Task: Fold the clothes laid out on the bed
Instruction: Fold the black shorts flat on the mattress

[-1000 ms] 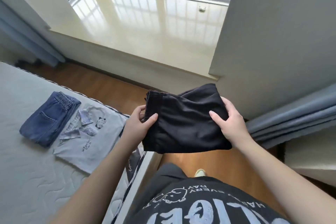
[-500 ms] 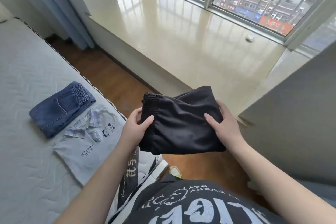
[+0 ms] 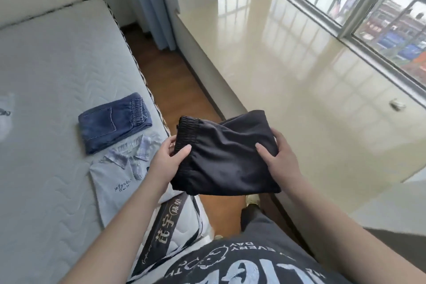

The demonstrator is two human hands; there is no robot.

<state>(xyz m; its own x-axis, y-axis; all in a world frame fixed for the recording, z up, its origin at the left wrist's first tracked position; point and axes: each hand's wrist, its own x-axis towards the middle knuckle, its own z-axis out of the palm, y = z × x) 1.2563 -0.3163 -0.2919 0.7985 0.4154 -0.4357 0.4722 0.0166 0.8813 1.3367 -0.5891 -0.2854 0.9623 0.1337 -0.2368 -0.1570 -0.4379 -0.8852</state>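
Note:
I hold a folded black garment (image 3: pixel 224 157) with an elastic waistband in the air, over the gap between the bed and the window ledge. My left hand (image 3: pixel 167 163) grips its waistband end, thumb on top. My right hand (image 3: pixel 280 161) grips the opposite end, thumb on top too. On the bed (image 3: pixel 46 76) lie folded blue jeans (image 3: pixel 113 122) and, just in front of them, a folded pale shirt (image 3: pixel 117 177) with a plaid collar.
A strip of wooden floor (image 3: pixel 166 71) runs between the mattress edge and the wide glossy window ledge (image 3: pixel 299 71). A blue curtain (image 3: pixel 149 2) hangs at the far end. A white cloth (image 3: pixel 5 117) shows at the left edge. A small object (image 3: pixel 397 104) lies on the ledge.
The view has swung to the left, so the bed and both folded items now sit farther right. The black garment stays held between both hands in much the same grip.

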